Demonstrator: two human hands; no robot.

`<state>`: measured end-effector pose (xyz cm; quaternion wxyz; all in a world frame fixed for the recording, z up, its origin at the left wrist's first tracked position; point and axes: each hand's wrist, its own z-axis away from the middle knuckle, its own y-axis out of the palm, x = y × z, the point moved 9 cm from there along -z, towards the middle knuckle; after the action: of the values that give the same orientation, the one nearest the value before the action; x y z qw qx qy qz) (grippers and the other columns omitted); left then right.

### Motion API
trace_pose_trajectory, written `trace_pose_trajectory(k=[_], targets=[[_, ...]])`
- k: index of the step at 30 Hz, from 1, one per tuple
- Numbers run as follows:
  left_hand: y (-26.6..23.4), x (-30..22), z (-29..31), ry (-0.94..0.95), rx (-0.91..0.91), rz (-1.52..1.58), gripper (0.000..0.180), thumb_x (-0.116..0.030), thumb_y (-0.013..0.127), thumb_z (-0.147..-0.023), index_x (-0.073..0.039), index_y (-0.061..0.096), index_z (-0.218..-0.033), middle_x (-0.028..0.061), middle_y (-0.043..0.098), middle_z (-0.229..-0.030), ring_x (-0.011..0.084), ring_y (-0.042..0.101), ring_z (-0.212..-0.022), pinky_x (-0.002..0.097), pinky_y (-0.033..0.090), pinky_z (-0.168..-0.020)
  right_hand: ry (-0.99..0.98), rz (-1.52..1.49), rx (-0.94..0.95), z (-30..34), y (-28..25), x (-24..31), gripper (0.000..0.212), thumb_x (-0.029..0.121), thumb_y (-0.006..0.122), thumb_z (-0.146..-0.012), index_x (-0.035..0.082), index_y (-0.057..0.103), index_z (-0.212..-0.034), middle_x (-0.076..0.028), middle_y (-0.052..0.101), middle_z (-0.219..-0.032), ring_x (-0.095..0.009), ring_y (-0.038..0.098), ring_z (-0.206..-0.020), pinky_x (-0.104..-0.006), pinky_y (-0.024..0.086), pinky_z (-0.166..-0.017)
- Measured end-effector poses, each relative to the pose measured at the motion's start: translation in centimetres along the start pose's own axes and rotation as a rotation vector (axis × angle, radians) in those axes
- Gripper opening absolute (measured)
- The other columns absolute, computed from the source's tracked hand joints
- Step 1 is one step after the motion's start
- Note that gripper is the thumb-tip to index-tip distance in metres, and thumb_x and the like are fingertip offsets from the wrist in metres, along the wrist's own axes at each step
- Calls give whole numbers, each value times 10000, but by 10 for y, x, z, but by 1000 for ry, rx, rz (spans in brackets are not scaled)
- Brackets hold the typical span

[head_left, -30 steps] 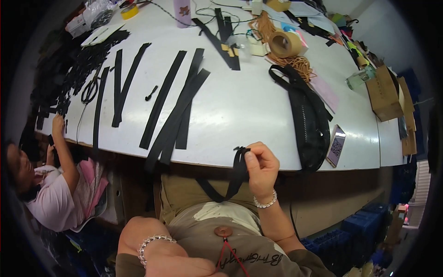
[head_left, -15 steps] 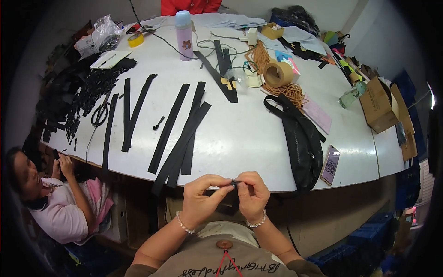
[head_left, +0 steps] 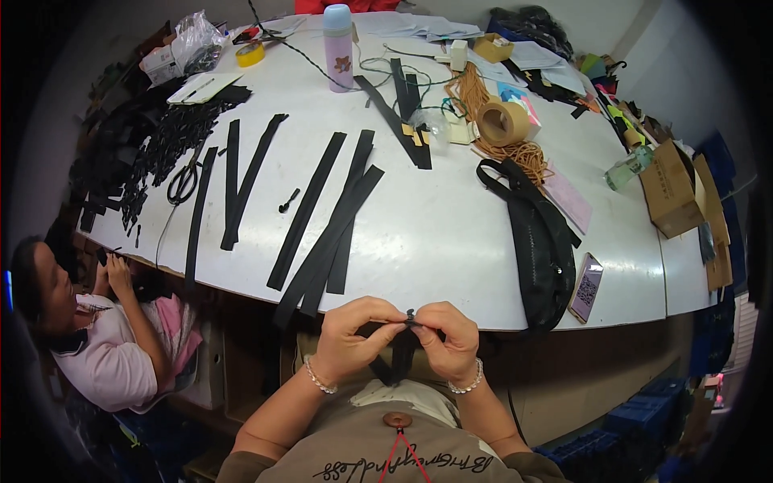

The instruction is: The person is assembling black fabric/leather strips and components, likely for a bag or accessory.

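Note:
At the table's near edge, my left hand [head_left: 353,338] and my right hand [head_left: 448,336] meet, thumbs and forefingers pinched on the end of a black zipper strip [head_left: 401,354]. The strip hangs down between my hands toward my lap. A small black piece, seemingly a zipper slider [head_left: 411,315], sticks up at the fingertips; how it sits on the strip is hidden. Beyond my left hand lie several long black strips [head_left: 308,211], some crossing, and a small black zipper pull [head_left: 289,201]. A black bag [head_left: 543,262] lies beyond my right hand.
On the white table [head_left: 435,241] are scissors [head_left: 183,183], a heap of black pulls [head_left: 165,141], a bottle [head_left: 339,52], tan tape [head_left: 503,122], brown cord [head_left: 523,161], a phone [head_left: 586,287] and a cardboard box [head_left: 672,189]. At left, a seated co-worker [head_left: 105,346] handles something black.
My fingertips have shifted slightly, and the small black piece now stands up between them. More of the hanging strip shows below my hands. The whole view has shifted a little.

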<state>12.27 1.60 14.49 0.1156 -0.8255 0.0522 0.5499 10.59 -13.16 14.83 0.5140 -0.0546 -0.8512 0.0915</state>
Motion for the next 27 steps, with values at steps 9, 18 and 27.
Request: trace_pose_trajectory(k=[9,18,27], targets=[[10,25,13,-225,19,372,122,76,659,-793,37,654,-908,94,664,-918,130,637,-834,245,523,-750,216,-316,77,9,6,-18,46,-8,607,-848,-35,619,-883,-70,603,-836,-118,531,-645,-217,422,-580],[21,38,22,-449,50,566,206,24,635,-843,40,643,-1048,78,662,-983,100,620,-871,235,511,-779,406,-418,177,13,15,-30,81,30,580,-875,-32,590,-823,-42,554,-754,-80,466,-598,-214,367,-532],[16,25,21,-444,126,393,178,36,655,-812,25,675,-989,82,675,-934,96,617,-830,221,498,-729,233,-79,290,0,11,-3,74,-8,609,-795,-8,574,-730,-46,514,-649,-114,442,-517,-247,338,-467]])
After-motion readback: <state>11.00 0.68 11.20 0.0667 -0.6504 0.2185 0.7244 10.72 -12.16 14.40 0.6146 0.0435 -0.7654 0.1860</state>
